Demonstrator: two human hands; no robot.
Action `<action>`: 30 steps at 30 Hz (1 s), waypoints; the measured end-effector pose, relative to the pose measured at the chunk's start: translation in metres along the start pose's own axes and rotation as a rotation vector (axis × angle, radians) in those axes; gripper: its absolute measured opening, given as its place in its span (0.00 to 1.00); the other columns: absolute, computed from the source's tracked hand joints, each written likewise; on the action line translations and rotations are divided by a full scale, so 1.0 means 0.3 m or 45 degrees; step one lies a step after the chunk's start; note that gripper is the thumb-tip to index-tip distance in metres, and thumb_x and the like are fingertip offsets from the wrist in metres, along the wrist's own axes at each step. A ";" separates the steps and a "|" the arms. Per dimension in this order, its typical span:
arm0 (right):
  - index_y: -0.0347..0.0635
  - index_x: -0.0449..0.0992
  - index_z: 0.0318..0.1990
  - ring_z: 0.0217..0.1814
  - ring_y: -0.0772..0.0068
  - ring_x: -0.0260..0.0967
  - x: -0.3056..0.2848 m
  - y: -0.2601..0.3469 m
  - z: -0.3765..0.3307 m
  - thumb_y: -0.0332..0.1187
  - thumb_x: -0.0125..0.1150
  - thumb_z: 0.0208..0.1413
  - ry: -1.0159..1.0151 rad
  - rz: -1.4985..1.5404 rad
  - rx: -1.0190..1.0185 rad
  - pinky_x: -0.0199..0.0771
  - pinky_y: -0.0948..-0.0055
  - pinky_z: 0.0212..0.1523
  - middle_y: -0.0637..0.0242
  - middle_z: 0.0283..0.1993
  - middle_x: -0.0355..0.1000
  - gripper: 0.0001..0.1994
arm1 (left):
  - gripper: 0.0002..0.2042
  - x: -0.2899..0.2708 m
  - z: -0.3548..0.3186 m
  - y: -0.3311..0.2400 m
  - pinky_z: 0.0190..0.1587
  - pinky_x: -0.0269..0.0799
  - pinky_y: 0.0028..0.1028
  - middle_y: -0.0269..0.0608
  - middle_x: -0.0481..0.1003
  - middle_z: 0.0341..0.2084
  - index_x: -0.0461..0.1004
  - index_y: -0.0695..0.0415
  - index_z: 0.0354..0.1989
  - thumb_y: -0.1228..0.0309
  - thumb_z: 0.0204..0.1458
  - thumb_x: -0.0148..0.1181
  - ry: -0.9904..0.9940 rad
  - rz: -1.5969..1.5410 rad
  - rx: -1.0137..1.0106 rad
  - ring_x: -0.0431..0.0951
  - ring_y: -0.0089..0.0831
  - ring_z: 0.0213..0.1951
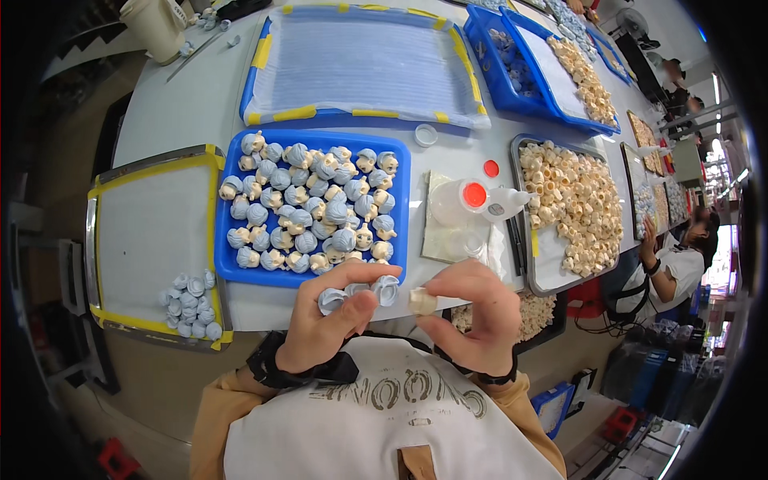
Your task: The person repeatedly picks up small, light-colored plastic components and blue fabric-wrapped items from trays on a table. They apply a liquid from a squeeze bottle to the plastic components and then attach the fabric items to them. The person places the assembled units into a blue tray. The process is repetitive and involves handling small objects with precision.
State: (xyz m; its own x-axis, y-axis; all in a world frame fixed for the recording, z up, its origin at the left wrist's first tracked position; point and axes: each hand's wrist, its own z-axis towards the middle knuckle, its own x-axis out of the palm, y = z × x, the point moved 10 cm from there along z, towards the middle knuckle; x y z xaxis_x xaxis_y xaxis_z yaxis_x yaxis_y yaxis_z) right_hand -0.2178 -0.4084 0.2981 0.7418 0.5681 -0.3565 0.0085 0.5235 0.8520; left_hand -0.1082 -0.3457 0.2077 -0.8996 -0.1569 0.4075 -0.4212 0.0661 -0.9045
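My left hand (324, 324) is closed around several hollow blue-grey doll hair pieces (386, 291), their open sides partly showing between the fingers. Between the thumb and forefinger of my right hand (478, 314) is a small cream doll head piece (422, 302), held just right of the hair pieces and apart from them. Beyond my hands stands a blue tray (403, 188), filled with doll heads (324, 210) that have cream faces and blue-grey hair. More loose hair pieces (190, 306) lie heaped in the near corner of a yellow-taped tray (152, 232) at left.
At right, a metal-rimmed tray (552, 260) carries many cream head pieces (568, 196). Squeeze bottles (452, 204) stand on a pad (438, 240) near it. A large paper-lined tray (360, 68) and a blue bin (496, 92) lie farther back. A co-worker (680, 268) sits at right.
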 end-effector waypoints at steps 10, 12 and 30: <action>0.36 0.75 0.37 0.28 0.67 0.67 0.046 0.025 0.016 0.24 0.69 0.34 0.094 -0.212 -0.090 0.63 0.73 0.28 0.65 0.30 0.71 0.17 | 0.18 0.006 -0.003 -0.007 0.23 0.58 0.14 0.32 0.69 0.29 0.71 0.64 0.45 0.63 0.52 0.57 0.033 -0.020 -0.054 0.64 0.12 0.23; 0.36 0.75 0.37 0.28 0.68 0.66 0.045 0.038 0.008 0.26 0.70 0.34 0.130 -0.249 -0.136 0.62 0.73 0.27 0.66 0.29 0.70 0.17 | 0.17 0.014 -0.007 -0.013 0.24 0.58 0.14 0.31 0.69 0.29 0.72 0.64 0.44 0.63 0.52 0.57 0.042 -0.003 -0.043 0.64 0.12 0.23; 0.38 0.76 0.39 0.32 0.68 0.66 0.119 0.081 -0.003 0.38 0.69 0.34 0.096 -0.765 -0.346 0.63 0.73 0.29 0.65 0.35 0.70 0.22 | 0.18 0.028 -0.023 0.039 0.19 0.52 0.17 0.28 0.64 0.16 0.73 0.61 0.37 0.57 0.57 0.49 0.094 -0.071 -0.271 0.60 0.12 0.18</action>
State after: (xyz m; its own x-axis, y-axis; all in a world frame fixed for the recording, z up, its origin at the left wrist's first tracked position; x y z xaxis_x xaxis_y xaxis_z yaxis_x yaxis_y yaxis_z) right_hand -0.1917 -0.3749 0.3058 0.6114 0.1650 -0.7739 0.2297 0.8989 0.3731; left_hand -0.1214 -0.3393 0.2013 -0.8769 -0.0940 0.4713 -0.4783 0.2670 -0.8366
